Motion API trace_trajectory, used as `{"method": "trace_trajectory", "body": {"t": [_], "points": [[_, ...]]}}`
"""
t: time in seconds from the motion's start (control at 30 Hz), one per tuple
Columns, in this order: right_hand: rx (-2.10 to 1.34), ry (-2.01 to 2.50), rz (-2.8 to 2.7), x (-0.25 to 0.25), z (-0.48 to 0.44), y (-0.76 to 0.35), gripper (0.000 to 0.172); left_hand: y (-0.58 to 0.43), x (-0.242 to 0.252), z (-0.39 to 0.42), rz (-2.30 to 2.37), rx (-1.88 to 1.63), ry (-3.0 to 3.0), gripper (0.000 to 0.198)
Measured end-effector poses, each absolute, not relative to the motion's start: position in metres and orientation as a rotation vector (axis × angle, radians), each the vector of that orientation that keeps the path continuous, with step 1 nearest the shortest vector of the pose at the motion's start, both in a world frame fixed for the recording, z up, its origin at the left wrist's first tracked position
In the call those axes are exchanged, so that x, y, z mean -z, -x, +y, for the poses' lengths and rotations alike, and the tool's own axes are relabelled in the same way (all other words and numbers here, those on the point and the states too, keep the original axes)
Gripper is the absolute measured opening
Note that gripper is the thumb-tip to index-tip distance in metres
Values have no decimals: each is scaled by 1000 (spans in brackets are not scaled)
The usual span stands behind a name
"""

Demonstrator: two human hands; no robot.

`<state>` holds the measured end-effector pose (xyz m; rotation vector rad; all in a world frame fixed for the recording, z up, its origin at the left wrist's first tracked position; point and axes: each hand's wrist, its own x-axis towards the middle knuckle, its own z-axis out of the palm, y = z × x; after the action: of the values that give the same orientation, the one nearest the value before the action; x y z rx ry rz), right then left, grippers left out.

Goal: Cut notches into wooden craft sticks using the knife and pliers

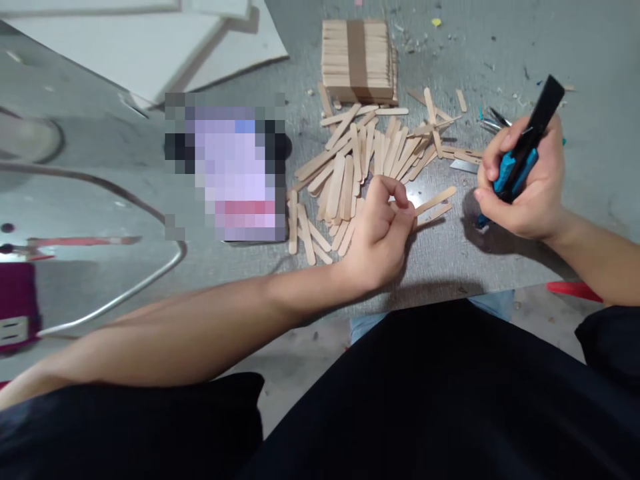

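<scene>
My left hand (383, 230) is closed, thumb against curled fingers, pinching a wooden craft stick (437, 199) whose rounded end points right. Just under it, another craft stick (434, 217) shows, partly hidden by the hand. My right hand (530, 180) is wrapped round a blue-and-black handled tool (517, 160), held slanted with its flat black end up; its lower tip is near the tabletop, too small to make out. Beyond my left hand spreads a loose pile of craft sticks (345, 180). A flat metal blade (464, 166) lies left of my right hand.
A banded stack of craft sticks (333, 60) stands at the back. Left of the pile is a phone-like device (240, 180) with a blurred screen. White boards (150, 53), a cable (135, 287) and a purple power strip (17, 300) lie further left. Scraps dot the grey table (590, 147).
</scene>
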<state>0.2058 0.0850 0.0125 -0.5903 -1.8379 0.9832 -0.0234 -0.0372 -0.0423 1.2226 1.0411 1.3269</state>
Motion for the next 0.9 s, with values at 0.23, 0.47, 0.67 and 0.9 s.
{"method": "trace_trajectory", "body": {"t": [0.23, 0.47, 0.67, 0.9], "points": [[-1138, 579, -1854, -2, 93, -225, 69, 20, 34, -35, 972, -1388, -1197, 32], [-1039, 529, -1795, -12, 112, -236, 63, 20, 43, -33, 942, -1437, -1264, 31], [-909, 782, -1891, -19, 103, -238, 42, 20, 31, -36, 947, -1419, -1318, 20], [-1179, 903, -1992, -33, 60, -215, 26, 21, 16, -44, 935, -1264, -1272, 25]]}}
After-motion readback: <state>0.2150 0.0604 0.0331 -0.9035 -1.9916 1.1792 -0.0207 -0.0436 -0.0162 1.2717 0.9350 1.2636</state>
